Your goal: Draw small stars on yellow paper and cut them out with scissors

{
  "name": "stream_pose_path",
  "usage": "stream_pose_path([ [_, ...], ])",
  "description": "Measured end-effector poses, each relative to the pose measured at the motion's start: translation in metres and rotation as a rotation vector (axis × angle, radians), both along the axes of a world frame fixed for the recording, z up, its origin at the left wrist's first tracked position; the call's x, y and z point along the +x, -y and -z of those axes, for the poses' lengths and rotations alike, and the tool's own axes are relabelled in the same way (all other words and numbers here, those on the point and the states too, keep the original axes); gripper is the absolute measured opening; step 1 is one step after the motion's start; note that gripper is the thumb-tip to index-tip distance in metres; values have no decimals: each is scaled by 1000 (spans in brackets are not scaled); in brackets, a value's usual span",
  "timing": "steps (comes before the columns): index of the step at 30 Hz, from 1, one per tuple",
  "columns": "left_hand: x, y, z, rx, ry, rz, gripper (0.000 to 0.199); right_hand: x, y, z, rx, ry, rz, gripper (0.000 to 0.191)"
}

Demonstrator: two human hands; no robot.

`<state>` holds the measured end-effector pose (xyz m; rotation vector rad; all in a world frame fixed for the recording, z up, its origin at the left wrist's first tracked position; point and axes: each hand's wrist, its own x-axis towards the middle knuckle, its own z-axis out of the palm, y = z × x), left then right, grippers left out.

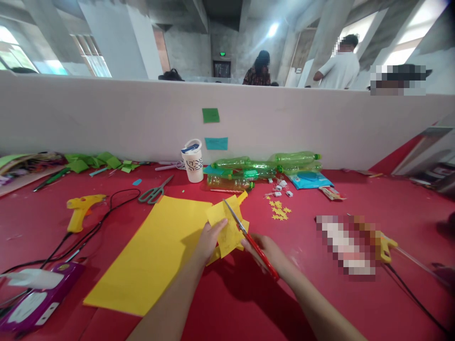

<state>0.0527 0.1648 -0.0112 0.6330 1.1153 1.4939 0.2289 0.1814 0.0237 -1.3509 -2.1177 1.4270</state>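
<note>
My left hand grips a small piece of yellow paper, thumb on top. In my right hand is a pair of red-handled scissors, its blades lying across the paper's right part. Other yellow scraps show under and behind the held piece. A large yellow sheet lies flat on the red table, just left of my left hand. Several small yellow paper stars are scattered to the right, beyond my right hand.
Green plastic bottles and a white cup stand along the white partition. Grey scissors, a yellow glue gun and a purple power strip are on the left. Another glue gun lies at right.
</note>
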Motion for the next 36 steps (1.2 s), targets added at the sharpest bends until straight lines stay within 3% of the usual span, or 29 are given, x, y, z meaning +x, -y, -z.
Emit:
stream_pose_path([
  [10, 2, -2, -2, -46, -29, 18, 28, -3, -1, -1, -118, 11, 63, 43],
  [15, 1, -2, 3, -117, -44, -31, 29, -6, -1, 5, -146, -91, 124, 45],
  [22, 5, 5, 0, -105, -71, 212, 40, -7, -4, 12, -133, -334, 196, 33],
  [31, 11, 8, -10, -34, -51, 448, 37, -8, -1, 9, -67, -350, 283, 12],
  [34, 11, 5, -7, -11, -62, 463, 33, -4, -5, 9, -43, -365, 308, 20],
  [36, 8, 2, -4, 3, -86, 381, 29, -1, -8, 8, -32, -372, 301, 25],
])
